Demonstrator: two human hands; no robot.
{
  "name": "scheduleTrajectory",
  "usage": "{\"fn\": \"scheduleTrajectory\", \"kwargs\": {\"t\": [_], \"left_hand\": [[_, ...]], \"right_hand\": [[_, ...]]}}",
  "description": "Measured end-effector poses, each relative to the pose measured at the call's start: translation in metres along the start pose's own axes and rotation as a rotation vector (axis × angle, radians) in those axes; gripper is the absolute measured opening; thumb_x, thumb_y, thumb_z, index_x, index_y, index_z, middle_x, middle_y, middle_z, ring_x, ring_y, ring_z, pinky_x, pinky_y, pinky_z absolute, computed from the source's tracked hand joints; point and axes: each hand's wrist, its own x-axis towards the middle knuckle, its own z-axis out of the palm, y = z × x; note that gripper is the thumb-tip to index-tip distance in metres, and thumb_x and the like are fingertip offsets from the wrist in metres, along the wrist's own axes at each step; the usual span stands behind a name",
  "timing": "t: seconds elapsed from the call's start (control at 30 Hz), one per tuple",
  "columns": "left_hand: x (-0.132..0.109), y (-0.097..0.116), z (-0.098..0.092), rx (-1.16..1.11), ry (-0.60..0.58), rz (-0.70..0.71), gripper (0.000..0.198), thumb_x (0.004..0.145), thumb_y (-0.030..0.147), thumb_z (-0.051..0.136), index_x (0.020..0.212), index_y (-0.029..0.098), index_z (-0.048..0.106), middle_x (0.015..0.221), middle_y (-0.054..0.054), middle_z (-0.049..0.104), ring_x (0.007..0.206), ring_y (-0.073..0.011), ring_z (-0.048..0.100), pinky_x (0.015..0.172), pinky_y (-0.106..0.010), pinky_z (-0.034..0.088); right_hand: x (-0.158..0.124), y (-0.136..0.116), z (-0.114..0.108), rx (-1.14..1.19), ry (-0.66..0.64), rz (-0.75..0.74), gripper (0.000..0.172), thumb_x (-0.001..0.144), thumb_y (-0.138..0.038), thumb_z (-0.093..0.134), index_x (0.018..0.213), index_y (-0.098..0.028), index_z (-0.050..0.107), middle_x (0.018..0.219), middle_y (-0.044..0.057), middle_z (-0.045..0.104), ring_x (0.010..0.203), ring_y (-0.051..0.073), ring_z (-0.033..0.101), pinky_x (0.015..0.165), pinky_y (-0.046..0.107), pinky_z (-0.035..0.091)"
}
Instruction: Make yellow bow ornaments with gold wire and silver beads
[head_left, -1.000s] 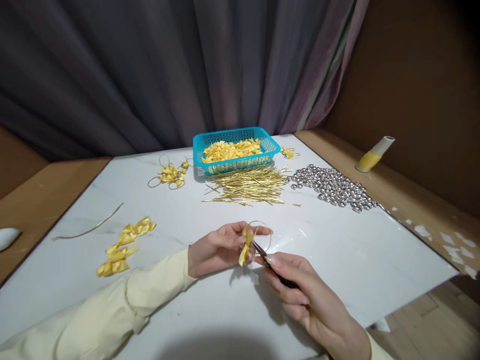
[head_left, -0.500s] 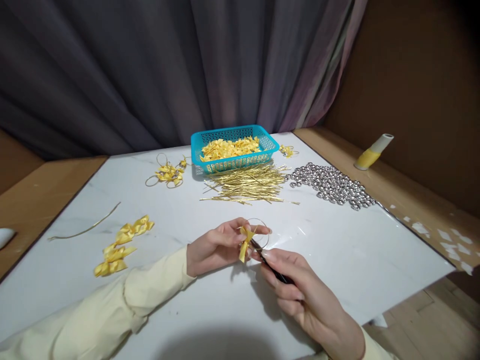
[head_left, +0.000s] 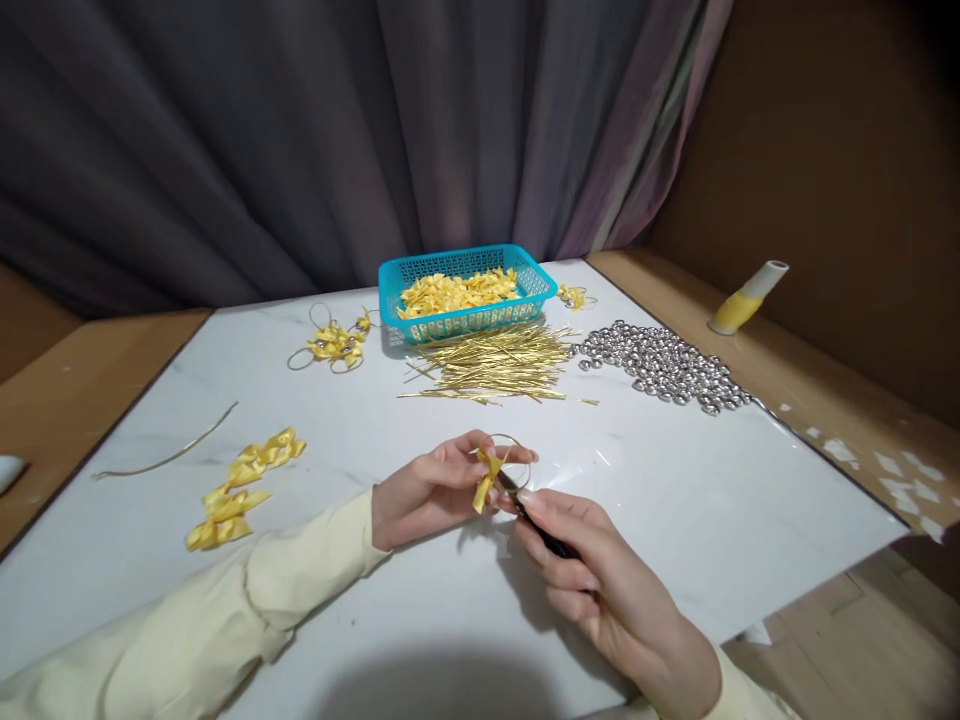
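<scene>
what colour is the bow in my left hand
The bow is yellow, seen in the head view.

The right hand (head_left: 611,575) and black tool (head_left: 558,544) have edged toward the bow (head_left: 485,486).

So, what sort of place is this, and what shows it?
Probably a craft workspace: a blue rectangular plastic basket of yellow ribbon bows, a pile of thin gold metallic strips and a heap of glossy silver beads.

Basket (head_left: 457,267) behind wires (head_left: 495,363), beads (head_left: 664,365) to their right, tabletop bows (head_left: 227,505) left of held bow (head_left: 484,482)
</scene>
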Motion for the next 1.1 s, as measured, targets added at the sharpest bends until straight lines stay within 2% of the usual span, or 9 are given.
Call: {"fn": "scheduleTrajectory", "kwargs": {"t": [0.3, 1.1], "left_hand": [[-0.0001, -0.0004, 0.001, -0.018, 0.019, 0.0, 0.013, 0.071, 0.004, 0.062, 0.076, 0.014, 0.067, 0.097, -0.007, 0.064, 0.078, -0.0159, 0.061, 0.071, -0.028, 0.046], [0.0001, 0.0003, 0.0037, -0.018, 0.048, -0.014, 0.01, 0.069, 0.004, 0.064, 0.073, 0.013, 0.067, 0.095, -0.008, 0.065, 0.075, -0.0162, 0.062, 0.069, -0.027, 0.047]], "right_hand": [[0.0002, 0.0009, -0.0007, 0.022, 0.008, -0.001, 0.017, 0.075, -0.028, 0.065, 0.076, -0.013, 0.059, 0.055, -0.005, 0.047, 0.035, -0.003, 0.014, 0.03, 0.008, 0.008], [0.0011, 0.0023, -0.0019, 0.002, -0.01, -0.022, 0.018, 0.077, -0.028, 0.063, 0.078, -0.011, 0.056, 0.055, -0.006, 0.043, 0.035, -0.003, 0.014, 0.03, 0.009, 0.007]]}}
